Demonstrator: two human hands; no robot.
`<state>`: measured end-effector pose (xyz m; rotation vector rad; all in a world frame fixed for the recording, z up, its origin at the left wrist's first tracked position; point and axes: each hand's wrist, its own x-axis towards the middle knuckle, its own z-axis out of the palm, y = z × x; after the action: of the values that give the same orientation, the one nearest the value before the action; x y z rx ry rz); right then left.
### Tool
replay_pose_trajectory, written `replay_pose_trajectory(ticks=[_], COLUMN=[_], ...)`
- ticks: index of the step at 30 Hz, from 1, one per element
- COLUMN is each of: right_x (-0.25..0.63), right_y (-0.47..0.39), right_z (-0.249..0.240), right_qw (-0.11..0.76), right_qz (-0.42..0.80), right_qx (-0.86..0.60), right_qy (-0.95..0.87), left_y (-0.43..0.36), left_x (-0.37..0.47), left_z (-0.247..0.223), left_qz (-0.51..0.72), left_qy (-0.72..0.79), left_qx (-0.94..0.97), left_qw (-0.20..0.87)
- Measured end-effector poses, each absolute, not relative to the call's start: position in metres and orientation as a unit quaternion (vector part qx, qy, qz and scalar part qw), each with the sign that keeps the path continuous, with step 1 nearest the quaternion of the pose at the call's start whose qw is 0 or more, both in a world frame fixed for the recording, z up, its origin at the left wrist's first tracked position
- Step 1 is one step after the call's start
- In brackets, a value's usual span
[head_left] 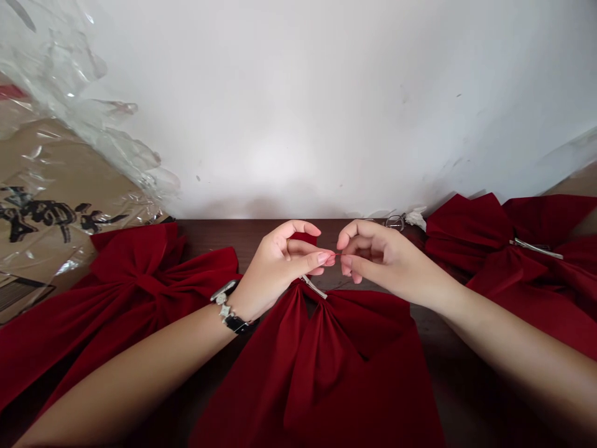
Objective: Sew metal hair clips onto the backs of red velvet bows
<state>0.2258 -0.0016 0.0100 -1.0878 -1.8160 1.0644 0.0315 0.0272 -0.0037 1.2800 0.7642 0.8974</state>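
- Left hand [280, 258]: thumb and fingertips pinched together on one end of a thin red strand [338, 254]; the other fingers curl loosely.
- Right hand [385, 255]: likewise pinching, thumb against fingertips, at the strand's other visible end. Whether the strand is a loop or a single length, cannot tell.
- The strand spans the narrow gap between the two hands; the pinch on both sides probably serves to keep it straight and under control.
- Middle red cloth [321, 373] lies below the hands on the dark table [219, 231], pleats fanning toward the wearer. Its gathered part sits just under the left fingers, presumably for easy reach; the left hand hides some of it.
- Metal clip [314, 288] lies at that gather, apparently there as a fastening; how it is attached is hidden.
- Left bow [149, 285] and right bow [487, 230] lie one to each side, likely to leave the centre free for handling. A second clip [536, 249] lies across the right bow's middle.
- Count: hands, two; visible strand, one; red cloth pieces, three; visible clips, two; white crumpled scrap [416, 217] by the wall [298, 112], one; cardboard box [60, 186] at left under clear plastic [69, 68], one.
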Motion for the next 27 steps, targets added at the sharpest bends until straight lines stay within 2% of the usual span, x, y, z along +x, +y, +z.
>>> replay_pose_trajectory(ticks=[3, 8, 27], right_x=[0.225, 0.222, 0.219], right_y=[-0.002, -0.007, -0.011], right_z=[0.014, 0.014, 0.010], right_qw=[0.380, 0.400, 0.413], right_qz=[0.450, 0.389, 0.259], right_qx=[-0.419, -0.432, -0.458], right_qy=[-0.692, -0.709, -0.744], left_y=[0.027, 0.024, 0.017], left_x=[0.031, 0.031, 0.032], left_z=[0.000, 0.003, 0.005], left_qz=[0.402, 0.407, 0.409], left_qy=[0.343, 0.362, 0.346], left_qx=[0.590, 0.618, 0.638], left_qw=[0.611, 0.567, 0.553])
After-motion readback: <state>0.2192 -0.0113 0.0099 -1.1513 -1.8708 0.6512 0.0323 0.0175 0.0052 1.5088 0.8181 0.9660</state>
